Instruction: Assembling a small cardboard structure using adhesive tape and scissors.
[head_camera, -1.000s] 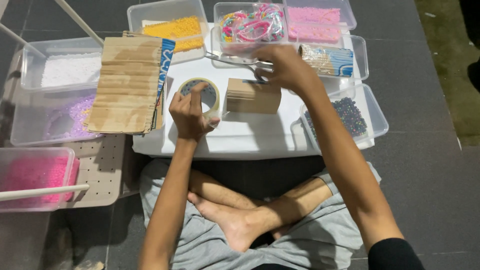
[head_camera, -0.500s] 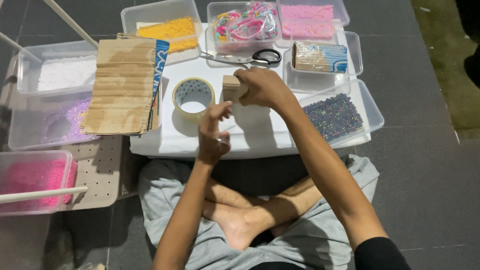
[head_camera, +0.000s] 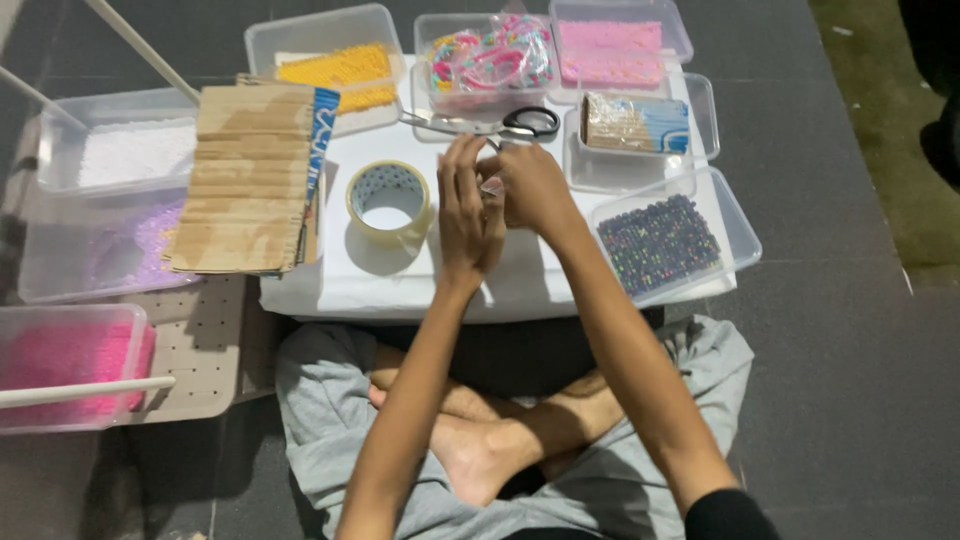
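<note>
Hands met over a white board

A small, unclear item is pinched between the left hand (head_camera: 466, 205) and right hand (head_camera: 527, 185), beside the tape roll (head_camera: 388, 201); a blue-labelled packet (head_camera: 635, 123) lies in a clear tub.

Your open room is the bare white counter (head_camera: 380, 285) near its front edge. The tape roll (head_camera: 388, 200) blocks the left, the dark-bead tub (head_camera: 665, 240) the right, and the scissors (head_camera: 500, 124) lie behind.

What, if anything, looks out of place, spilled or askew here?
Nothing spilled or damaged. The beads stay in their tubs. Only the cardboard stack sits askew, overhanging the white board's left edge onto the purple-bead tub.
</note>
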